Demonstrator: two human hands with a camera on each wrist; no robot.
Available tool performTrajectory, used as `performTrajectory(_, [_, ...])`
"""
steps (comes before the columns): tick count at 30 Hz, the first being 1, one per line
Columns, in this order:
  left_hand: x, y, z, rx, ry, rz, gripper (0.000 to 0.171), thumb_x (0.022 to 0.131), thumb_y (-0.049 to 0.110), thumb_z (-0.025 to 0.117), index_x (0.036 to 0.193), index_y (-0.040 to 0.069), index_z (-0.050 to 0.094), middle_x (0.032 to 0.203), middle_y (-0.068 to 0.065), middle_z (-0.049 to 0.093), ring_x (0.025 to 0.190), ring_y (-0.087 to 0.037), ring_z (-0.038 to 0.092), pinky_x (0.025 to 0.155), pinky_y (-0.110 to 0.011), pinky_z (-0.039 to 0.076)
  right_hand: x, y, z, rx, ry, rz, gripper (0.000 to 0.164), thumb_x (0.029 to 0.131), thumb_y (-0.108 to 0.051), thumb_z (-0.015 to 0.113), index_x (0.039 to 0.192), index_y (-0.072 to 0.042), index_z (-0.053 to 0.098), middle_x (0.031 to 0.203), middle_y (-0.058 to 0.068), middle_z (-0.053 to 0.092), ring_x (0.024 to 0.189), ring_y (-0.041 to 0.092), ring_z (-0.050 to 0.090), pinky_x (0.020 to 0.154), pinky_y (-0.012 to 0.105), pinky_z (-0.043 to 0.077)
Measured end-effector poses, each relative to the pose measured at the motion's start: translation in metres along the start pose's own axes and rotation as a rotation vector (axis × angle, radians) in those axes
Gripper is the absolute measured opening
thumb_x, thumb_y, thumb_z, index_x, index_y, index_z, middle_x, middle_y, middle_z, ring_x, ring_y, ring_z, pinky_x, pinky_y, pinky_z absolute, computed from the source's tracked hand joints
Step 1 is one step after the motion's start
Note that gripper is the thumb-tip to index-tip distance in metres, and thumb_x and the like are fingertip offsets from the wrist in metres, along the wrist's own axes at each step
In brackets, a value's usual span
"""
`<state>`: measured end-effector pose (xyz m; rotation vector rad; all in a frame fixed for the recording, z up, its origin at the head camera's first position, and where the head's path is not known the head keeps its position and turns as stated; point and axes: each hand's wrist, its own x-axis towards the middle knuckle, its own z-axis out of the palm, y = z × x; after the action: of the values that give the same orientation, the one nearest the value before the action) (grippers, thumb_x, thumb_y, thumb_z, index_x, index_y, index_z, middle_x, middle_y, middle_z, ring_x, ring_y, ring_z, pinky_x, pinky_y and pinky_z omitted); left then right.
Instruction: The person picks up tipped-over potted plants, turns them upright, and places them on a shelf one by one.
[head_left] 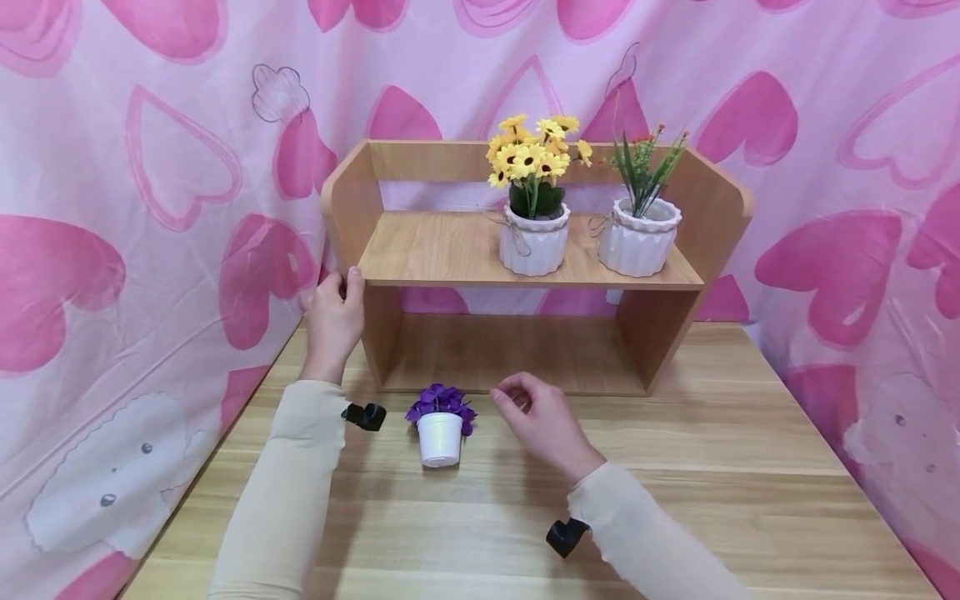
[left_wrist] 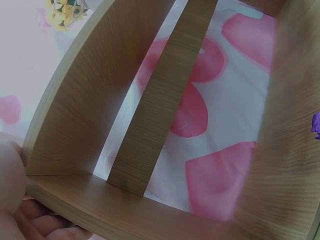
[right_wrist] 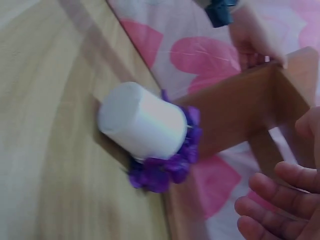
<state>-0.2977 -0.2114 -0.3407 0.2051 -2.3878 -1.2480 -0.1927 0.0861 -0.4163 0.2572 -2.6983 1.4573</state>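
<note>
My left hand (head_left: 335, 321) grips the left side panel of a wooden two-tier shelf (head_left: 427, 250), thumb at the front edge by the upper board. In the left wrist view its curled fingers (left_wrist: 55, 225) show on the panel's outer face. My right hand (head_left: 543, 421) hovers before the shelf, fingers loosely bent with nothing between them. Left of it, a white pot with purple flowers (head_left: 440, 437) lies tipped over on the table, blossoms toward the shelf. The right wrist view shows the pot's base (right_wrist: 120, 107) facing outward, apart from the right fingers (right_wrist: 272, 197).
On the upper board stand a white pot of yellow flowers (head_left: 534, 242) and, to its right, a white pot of green leaves with red blooms (head_left: 640, 237). A pink heart-patterned cloth (head_left: 187, 192) hangs behind and beside the wooden table (head_left: 712, 500).
</note>
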Motion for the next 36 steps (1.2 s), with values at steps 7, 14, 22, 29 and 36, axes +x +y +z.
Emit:
performTrajectory(7, [0.0,-0.002,0.0,0.01,0.021,0.043,0.059,0.113,0.051,0.042,0.112,-0.004,0.065,0.109,-0.028,0.068,0.105,-0.046,0.057,0.101,-0.057,0.042,-0.004,0.014,0.026,-0.049,-0.091,0.02,0.027,0.105,-0.037,0.068,0.113,-0.013,0.075,0.097,-0.002,0.073,0.089,0.013,0.064,0.078,0.031,0.055])
performTrajectory(14, [-0.001,-0.002,0.001,-0.014,-0.008,0.022,0.06,0.113,0.051,0.041,0.122,-0.003,0.066,0.126,-0.027,0.071,0.114,-0.043,0.059,0.101,-0.056,0.046,-0.007,0.026,0.046,-0.097,-0.176,0.005,0.033,0.106,-0.041,0.067,0.113,-0.01,0.077,0.096,-0.002,0.075,0.087,0.013,0.064,0.078,0.033,0.055])
performTrajectory(22, [-0.001,-0.002,0.0,-0.023,-0.009,0.031,0.06,0.113,0.051,0.042,0.126,-0.002,0.067,0.124,-0.027,0.071,0.109,-0.04,0.061,0.091,-0.051,0.05,-0.003,0.03,0.062,-0.098,-0.186,0.046,0.049,0.103,-0.056,0.065,0.115,-0.009,0.074,0.096,-0.001,0.073,0.086,0.013,0.064,0.078,0.034,0.055])
performTrajectory(29, [0.0,-0.002,-0.001,-0.006,0.002,0.041,0.059,0.113,0.052,0.042,0.116,-0.002,0.066,0.111,-0.027,0.07,0.103,-0.04,0.061,0.085,-0.048,0.048,0.003,0.028,0.076,-0.115,-0.176,0.113,0.058,0.101,-0.061,0.067,0.119,-0.007,0.072,0.095,0.0,0.07,0.084,0.017,0.061,0.078,0.035,0.053])
performTrajectory(36, [0.0,-0.005,0.0,-0.007,0.026,0.069,0.056,0.113,0.05,0.043,0.11,-0.001,0.066,0.106,-0.026,0.069,0.098,-0.04,0.06,0.082,-0.048,0.046,0.011,0.026,0.088,-0.187,-0.179,0.186,0.072,0.098,-0.072,0.063,0.12,-0.005,0.074,0.094,0.004,0.069,0.087,0.021,0.061,0.082,0.038,0.052])
